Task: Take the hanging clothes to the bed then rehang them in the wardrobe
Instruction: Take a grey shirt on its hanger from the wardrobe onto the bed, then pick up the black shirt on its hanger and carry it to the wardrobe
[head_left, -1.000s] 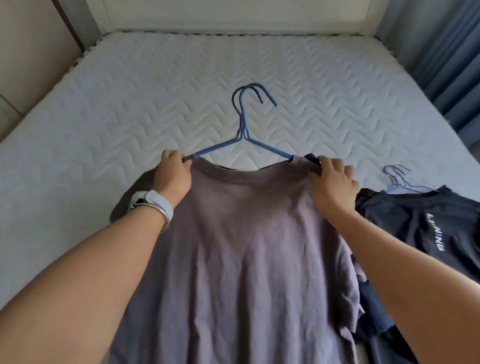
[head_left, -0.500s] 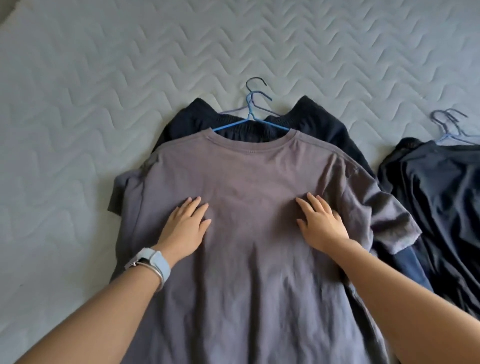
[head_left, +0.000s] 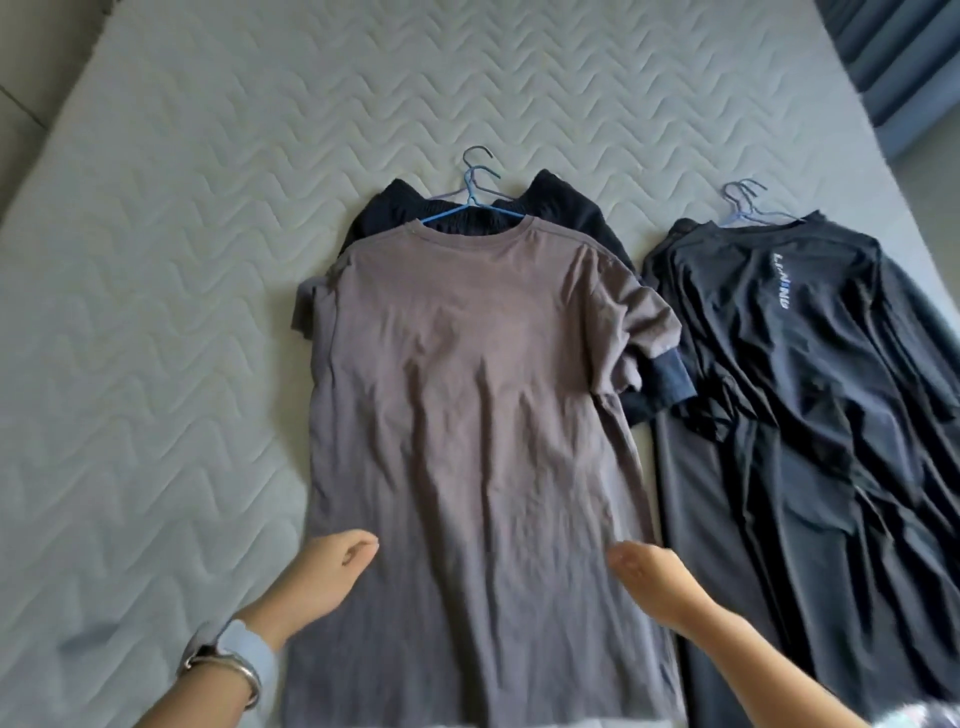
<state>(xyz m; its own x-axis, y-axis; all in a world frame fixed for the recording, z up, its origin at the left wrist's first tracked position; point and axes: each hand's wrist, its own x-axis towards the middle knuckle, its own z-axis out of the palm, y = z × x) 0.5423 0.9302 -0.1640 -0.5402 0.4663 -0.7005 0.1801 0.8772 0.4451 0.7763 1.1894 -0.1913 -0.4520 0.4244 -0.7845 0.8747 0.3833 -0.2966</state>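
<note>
Bare quilted mattress (head_left: 156, 312) spreads wide on the left. The left hand (head_left: 332, 571), with a watch (head_left: 244, 649) on its wrist, sits at the near left edge of the grey T-shirt (head_left: 467, 389), fingers loosely curled and holding nothing. The shirt lies flat over a dark garment (head_left: 571, 208), with two hanger hooks (head_left: 478, 171) beyond its collar. The blurred right hand (head_left: 649, 577), also loosely curled and empty, sits at the shirt's near right edge. Just beside lies a black shirt pile (head_left: 805, 389).
</note>
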